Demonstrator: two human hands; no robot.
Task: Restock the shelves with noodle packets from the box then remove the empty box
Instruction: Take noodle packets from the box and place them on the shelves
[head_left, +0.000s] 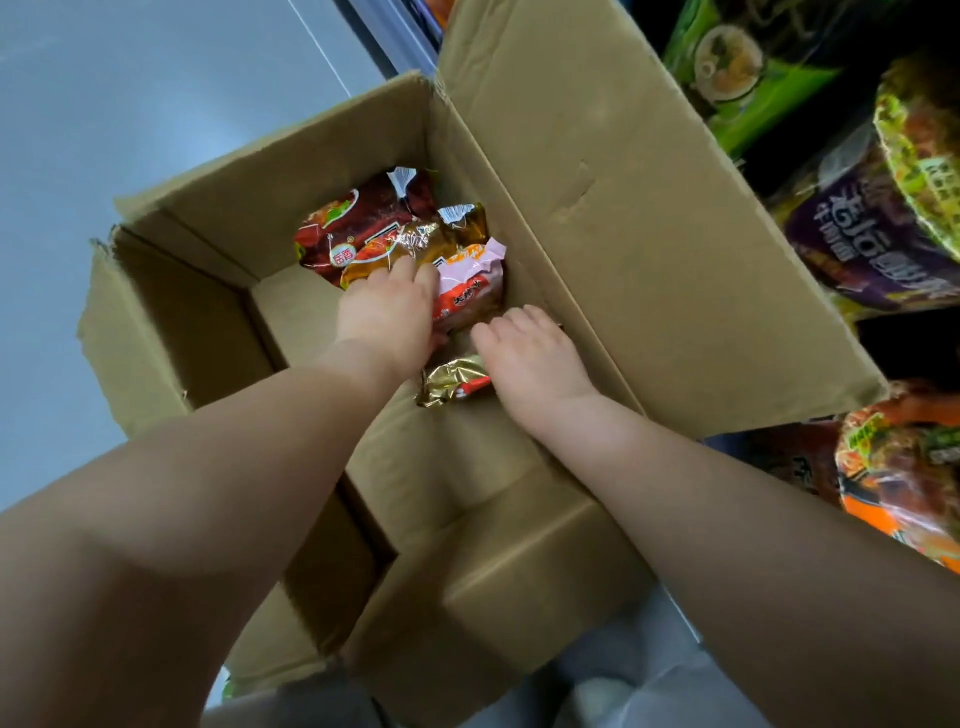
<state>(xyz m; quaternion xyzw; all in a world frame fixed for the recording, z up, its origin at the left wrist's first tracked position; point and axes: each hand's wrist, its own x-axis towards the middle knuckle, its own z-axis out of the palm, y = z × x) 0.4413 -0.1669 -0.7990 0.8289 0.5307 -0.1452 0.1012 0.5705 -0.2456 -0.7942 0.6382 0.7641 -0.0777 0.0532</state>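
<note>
Reaching into a brown corrugated cardboard box (571, 208), glossy crinkled noodle packets (353, 228) heaped in its far right corner, left hand (387, 312) grip clasping a pink packet (467, 293), right hand (530, 348) grip released, flat on a gold foil packet (449, 382).

box (291, 306) floor bare at left, noodle packets (363, 228) heaped in far corner, tall flap (597, 208) walls right side

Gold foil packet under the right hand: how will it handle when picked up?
Probably light and crinkly: the gold foil packet shows creased, wrinkled wrapping at its end. Likely slippery, since the film is glossy and reflects light. It lies flat on the box floor, so it should slide rather than roll; the right hand rests over it.
</note>
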